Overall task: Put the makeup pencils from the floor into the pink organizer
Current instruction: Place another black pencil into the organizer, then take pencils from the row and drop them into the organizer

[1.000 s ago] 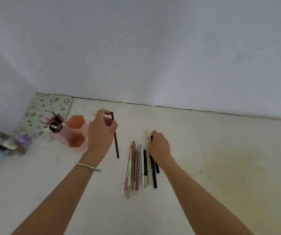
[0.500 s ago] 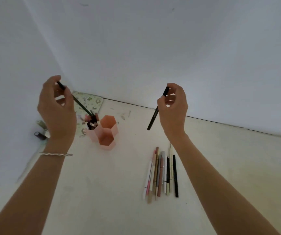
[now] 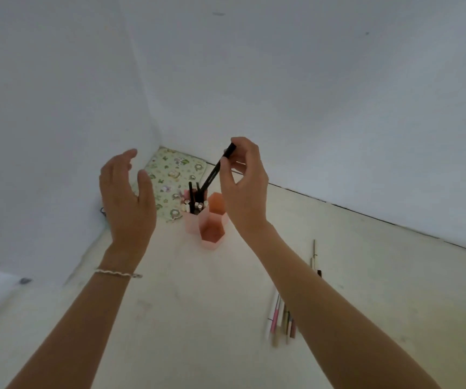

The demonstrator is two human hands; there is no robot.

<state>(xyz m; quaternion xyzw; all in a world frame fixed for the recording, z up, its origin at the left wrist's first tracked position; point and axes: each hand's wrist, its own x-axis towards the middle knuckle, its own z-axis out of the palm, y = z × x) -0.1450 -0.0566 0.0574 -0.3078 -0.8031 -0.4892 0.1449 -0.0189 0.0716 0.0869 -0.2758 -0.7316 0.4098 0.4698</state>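
Note:
The pink organizer [image 3: 212, 228], made of hexagonal cups, stands on the floor near the room's corner. Its back cup holds several dark pencils and white-tipped items. My right hand [image 3: 244, 189] pinches a black makeup pencil [image 3: 217, 169] tilted above that back cup, its lower tip at the cup's mouth. My left hand [image 3: 126, 197] hovers to the left of the organizer, fingers apart and holding nothing. A row of makeup pencils [image 3: 281, 318] lies on the floor to the right, partly hidden by my right forearm.
A floral green pouch [image 3: 170, 181] lies in the corner behind the organizer. White walls meet at the corner on the left and at the back. A small dark object [image 3: 25, 281] sits by the left wall.
My left hand has let go of its black pencil, which now stands in the organizer's back cup, and has opened. My right hand carried its pencil left, over the organizer.

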